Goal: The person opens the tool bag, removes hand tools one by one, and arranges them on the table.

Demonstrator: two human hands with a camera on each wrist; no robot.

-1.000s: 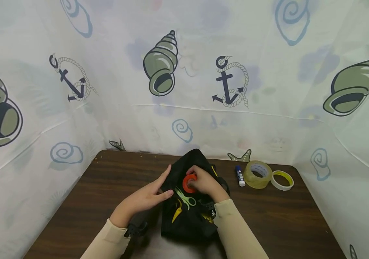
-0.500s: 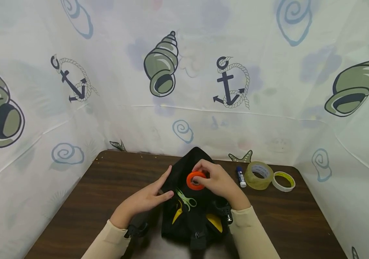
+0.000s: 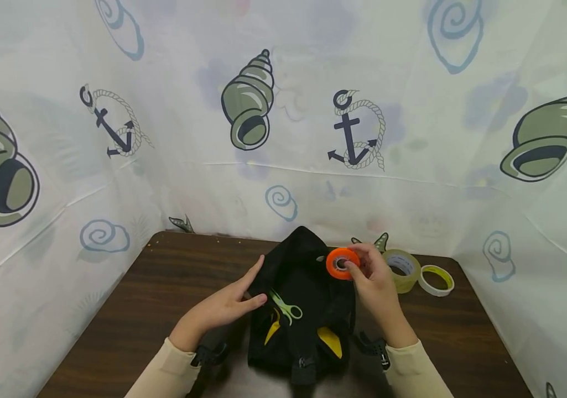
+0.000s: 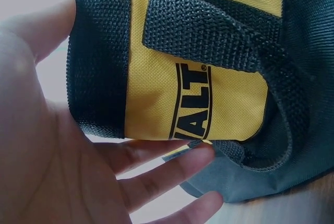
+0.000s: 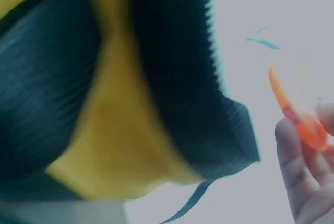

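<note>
By the right edge of the black bag (image 3: 302, 241), the right hand (image 3: 375, 281) pinches an orange ring (image 3: 333, 265) between thumb and fingers. The left hand (image 3: 223, 305) touches the bag's left side, fingers loose.

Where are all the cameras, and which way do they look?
Head: worn on the person's head, looking forward and down at the table and bag; the left hand, right hand and sleeves show.
Left wrist: worn on that wrist, looking at the bag's yellow side; palm and fingers show.
Right wrist: worn on that wrist, looking at the blurry bag; part of the right hand shows at the right edge.
Shared: head and right wrist both show the right hand pinching the orange tape.
</note>
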